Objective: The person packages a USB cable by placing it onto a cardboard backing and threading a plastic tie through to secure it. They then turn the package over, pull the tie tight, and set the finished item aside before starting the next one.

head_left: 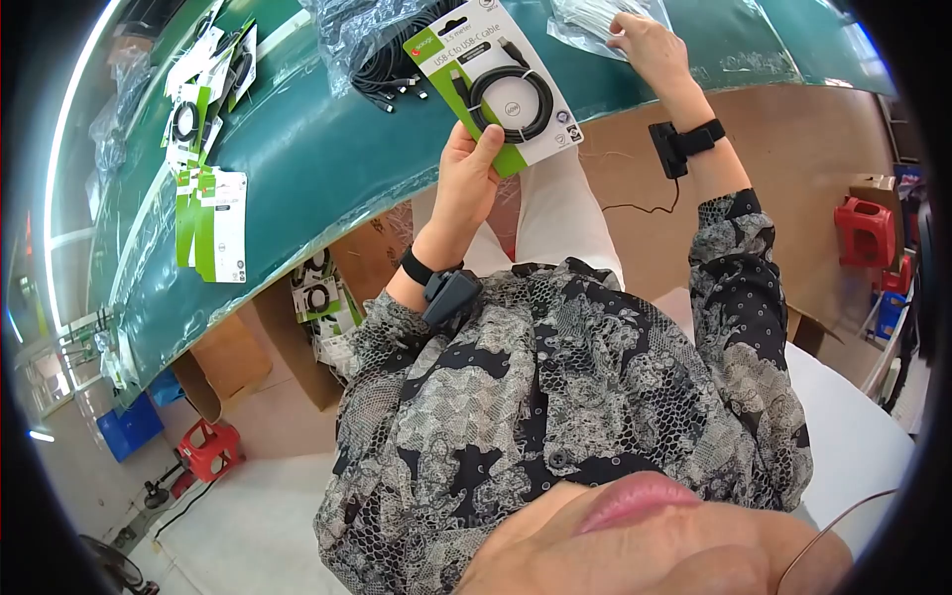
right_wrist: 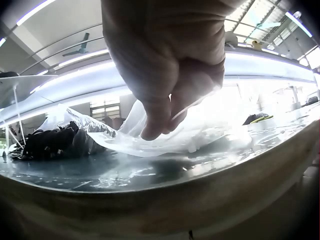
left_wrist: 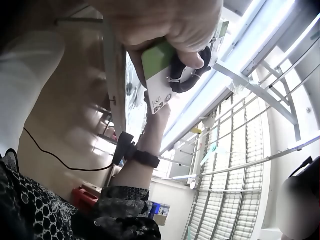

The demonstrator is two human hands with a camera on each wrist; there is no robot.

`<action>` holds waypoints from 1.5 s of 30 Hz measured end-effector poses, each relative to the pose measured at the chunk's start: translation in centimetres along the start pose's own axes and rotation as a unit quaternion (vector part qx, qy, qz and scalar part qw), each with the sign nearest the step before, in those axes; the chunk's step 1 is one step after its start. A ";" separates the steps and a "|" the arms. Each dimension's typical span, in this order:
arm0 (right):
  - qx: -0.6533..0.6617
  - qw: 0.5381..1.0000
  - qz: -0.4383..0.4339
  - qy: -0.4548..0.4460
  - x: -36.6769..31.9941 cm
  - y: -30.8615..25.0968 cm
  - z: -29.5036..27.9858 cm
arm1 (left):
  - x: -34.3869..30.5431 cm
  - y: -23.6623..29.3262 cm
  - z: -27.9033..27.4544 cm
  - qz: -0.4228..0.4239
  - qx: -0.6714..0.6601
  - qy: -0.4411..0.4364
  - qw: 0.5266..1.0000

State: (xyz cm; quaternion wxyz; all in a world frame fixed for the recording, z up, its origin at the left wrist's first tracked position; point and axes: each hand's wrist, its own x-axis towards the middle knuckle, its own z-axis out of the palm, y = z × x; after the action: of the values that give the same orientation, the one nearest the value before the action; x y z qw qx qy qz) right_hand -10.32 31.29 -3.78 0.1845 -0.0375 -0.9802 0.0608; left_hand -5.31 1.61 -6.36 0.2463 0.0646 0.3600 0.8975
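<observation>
My left hand [head_left: 468, 178] grips the lower left corner of a carded USB-C cable pack [head_left: 511, 94], thumb across its front. The card is green and white, with a coiled black cable tied on it. In the left wrist view the same cable pack [left_wrist: 162, 82] shows partly behind the fingers. My right hand [head_left: 654, 58] is at the table's far side over a clear plastic bag [head_left: 585, 28] of thin white strips. In the right wrist view the thumb and fingertips come together on the bag [right_wrist: 125, 142], its film rising around them.
Loose black cables [head_left: 392, 64] in plastic lie beside the cable pack on the green table [head_left: 327, 169]. Finished-looking carded packs [head_left: 213, 223] are piled at the left. Below the table edge, a cardboard box [head_left: 288, 332] holds more packs. Red stools [head_left: 865, 230] stand at the sides.
</observation>
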 end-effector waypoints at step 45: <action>0.598 0.801 -0.028 0.022 -11.2 -11.3 -7.3 | -0.7 2.0 3.7 -0.178 -0.494 -0.125 0.842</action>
State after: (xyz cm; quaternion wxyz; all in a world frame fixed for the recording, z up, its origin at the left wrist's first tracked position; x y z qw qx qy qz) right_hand 2.13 19.78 0.45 0.1933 0.1066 -0.7459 0.6284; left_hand -4.44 2.29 -2.25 0.4440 -0.0196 -0.1597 0.8814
